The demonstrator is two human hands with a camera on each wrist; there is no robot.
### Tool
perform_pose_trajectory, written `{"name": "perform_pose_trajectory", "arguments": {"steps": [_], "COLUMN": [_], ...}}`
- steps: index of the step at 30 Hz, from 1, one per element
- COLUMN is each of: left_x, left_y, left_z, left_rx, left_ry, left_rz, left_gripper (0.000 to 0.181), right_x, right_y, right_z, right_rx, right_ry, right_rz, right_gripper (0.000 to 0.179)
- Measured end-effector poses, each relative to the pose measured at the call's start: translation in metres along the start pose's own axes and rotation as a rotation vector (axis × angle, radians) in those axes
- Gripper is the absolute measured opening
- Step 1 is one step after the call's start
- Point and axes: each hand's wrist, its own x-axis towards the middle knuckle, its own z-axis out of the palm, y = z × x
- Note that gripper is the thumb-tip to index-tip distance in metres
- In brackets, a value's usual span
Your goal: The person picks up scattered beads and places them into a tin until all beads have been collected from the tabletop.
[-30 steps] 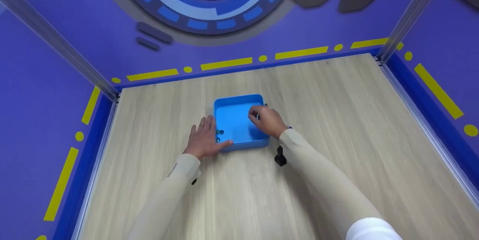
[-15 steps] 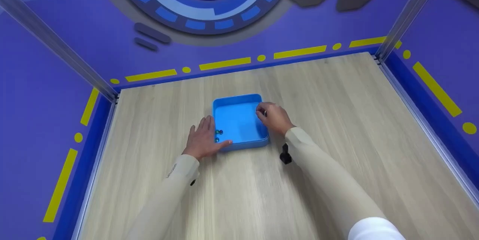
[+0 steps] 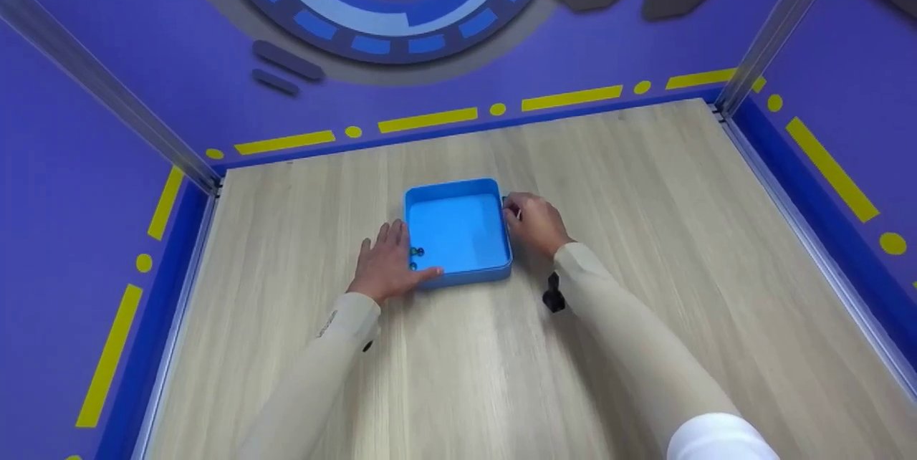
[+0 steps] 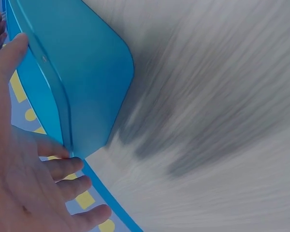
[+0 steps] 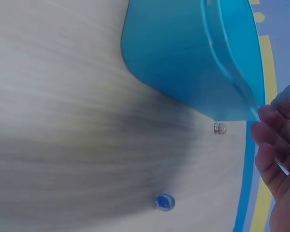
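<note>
A blue square tray (image 3: 458, 227) stands on the wooden table. Three small dark marbles (image 3: 420, 251) lie inside it, in its near left corner. My left hand (image 3: 385, 265) rests against the tray's left side, fingers straight and thumb over the near rim. Just outside the right wall is my right hand (image 3: 537, 222), its fingers loosely bent, with nothing visible between them. In the right wrist view, a clear marble (image 5: 220, 128) lies on the table by the tray's far right corner, close to my fingertips. Farther from the wall sits a blue marble (image 5: 165, 202).
Purple panels with yellow marks (image 3: 428, 120) enclose the table at the back and both sides. Metal posts (image 3: 781, 34) rise at the back corners. The wooden tabletop (image 3: 458, 374) stretches out around the tray.
My right hand has moved from over the tray, across its right rim, to outside the right wall and a little lower. My left hand and the marbles inside have stayed put.
</note>
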Motion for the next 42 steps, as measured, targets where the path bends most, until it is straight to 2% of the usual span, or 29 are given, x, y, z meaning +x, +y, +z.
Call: {"name": "perform_pose_trajectory", "arguments": {"steps": [11, 20, 27, 34, 42], "left_x": [0.001, 0.001, -0.002, 0.0, -0.002], "left_y": [0.001, -0.002, -0.006, -0.004, -0.004], "left_z": [-0.002, 0.003, 0.004, 0.007, 0.008], "left_rx": [0.006, 0.0, -0.023, -0.037, -0.043], "left_ry": [0.001, -0.007, 0.001, -0.01, -0.031], "left_rz": [-0.009, -0.016, -0.029, -0.037, -0.039], "left_gripper": [0.113, 0.112, 0.112, 0.113, 0.113], "right_x": [0.003, 0.007, 0.011, 0.017, 0.026], "right_y": [0.01, 0.015, 0.017, 0.02, 0.026], "right_z": [-0.001, 0.003, 0.007, 0.012, 0.017], "right_rx": [-0.02, -0.017, -0.018, -0.001, -0.029], "right_ry": [0.008, -0.032, -0.035, -0.05, -0.053], "right_rz": [0.007, 0.086, 0.101, 0.159, 0.133], "right_gripper": [0.014, 0.018, 0.018, 0.019, 0.023]}}
